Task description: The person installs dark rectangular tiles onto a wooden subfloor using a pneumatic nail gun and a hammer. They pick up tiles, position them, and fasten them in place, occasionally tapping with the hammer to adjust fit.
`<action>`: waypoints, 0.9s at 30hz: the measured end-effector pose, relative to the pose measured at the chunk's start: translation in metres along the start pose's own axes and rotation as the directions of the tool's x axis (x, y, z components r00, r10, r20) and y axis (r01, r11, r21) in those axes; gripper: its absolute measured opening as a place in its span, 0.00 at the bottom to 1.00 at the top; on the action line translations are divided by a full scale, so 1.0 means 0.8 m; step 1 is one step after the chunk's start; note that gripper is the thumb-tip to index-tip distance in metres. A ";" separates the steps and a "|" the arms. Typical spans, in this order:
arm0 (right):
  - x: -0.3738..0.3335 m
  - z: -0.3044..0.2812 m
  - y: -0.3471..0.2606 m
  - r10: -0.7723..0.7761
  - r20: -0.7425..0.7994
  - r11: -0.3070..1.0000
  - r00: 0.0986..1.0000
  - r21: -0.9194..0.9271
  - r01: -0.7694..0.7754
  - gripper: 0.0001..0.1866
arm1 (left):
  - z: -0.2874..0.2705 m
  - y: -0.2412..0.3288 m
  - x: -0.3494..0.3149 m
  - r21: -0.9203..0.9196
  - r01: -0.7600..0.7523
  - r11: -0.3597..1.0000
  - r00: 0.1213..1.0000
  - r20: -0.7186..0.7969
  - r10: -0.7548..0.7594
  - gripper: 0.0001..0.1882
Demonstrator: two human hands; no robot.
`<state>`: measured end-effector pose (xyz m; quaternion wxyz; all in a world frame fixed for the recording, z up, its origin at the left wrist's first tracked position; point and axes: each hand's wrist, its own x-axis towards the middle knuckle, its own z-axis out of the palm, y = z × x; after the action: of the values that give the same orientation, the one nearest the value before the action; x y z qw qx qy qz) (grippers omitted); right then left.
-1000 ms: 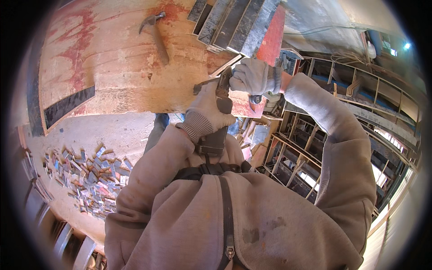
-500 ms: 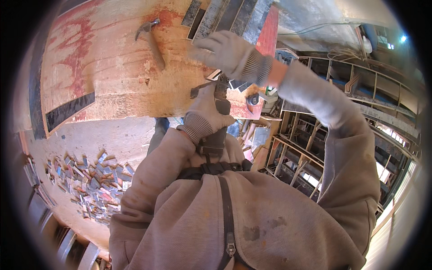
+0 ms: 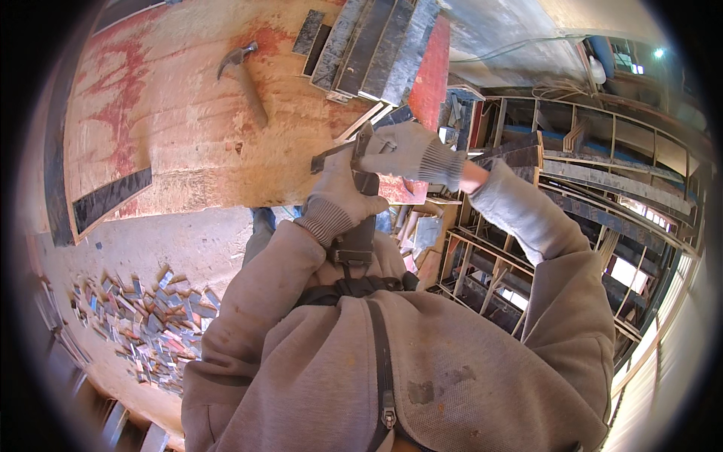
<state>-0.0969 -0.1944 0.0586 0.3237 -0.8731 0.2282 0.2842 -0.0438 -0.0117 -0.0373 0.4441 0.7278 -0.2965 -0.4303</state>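
Observation:
My left hand [image 3: 335,196], in a pale knit glove, is wrapped round a dark, narrow, block-shaped piece [image 3: 354,245] held upright close to my waist. A dark end of it sticks out left of my fingers. My right hand [image 3: 399,151], also gloved, is closed at the upper end of this dark piece, just right of my left hand. Its fingertips are partly hidden, and I cannot tell what they pinch. A claw hammer [image 3: 247,87] with a wooden handle lies on the worn, red-stained wooden table [image 3: 181,143], beyond and left of my hands.
Dark board strips [image 3: 373,53] lie at the table's far right, beside a red panel [image 3: 431,75]. Another dark strip [image 3: 113,192] sits at the near left corner. Many offcuts [image 3: 154,324] cover the floor on the left. Wooden frames and racks [image 3: 489,264] stand on the right.
My right hand has come down and toward me from above the board strips to the upper end of the dark piece. My left hand keeps its hold. The view has shifted slightly.

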 end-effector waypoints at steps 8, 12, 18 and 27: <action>-0.001 0.017 0.032 -0.267 -0.316 0.948 0.911 -0.254 0.190 0.08 | -0.008 0.007 -0.001 -0.024 0.031 0.999 0.999 0.036 -0.030 0.57; -0.007 0.021 0.032 -0.110 -0.302 0.994 0.947 -0.027 0.107 0.10 | -0.009 0.009 -0.001 -0.018 0.076 0.997 0.994 0.080 -0.074 0.59; -0.012 0.019 0.006 0.127 -0.466 0.900 0.876 0.425 0.095 0.10 | -0.014 0.013 0.000 -0.039 0.094 0.995 0.992 0.093 -0.090 0.60; -0.015 0.063 -0.002 0.224 -0.531 0.683 0.817 0.684 0.256 0.12 | -0.011 0.012 -0.001 0.019 0.104 0.994 0.992 0.071 -0.106 0.59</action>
<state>-0.1224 -0.1560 0.0349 0.5616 -0.7155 0.4004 -0.1114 -0.0365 -0.0118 -0.0262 0.4041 0.7299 -0.2770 -0.4766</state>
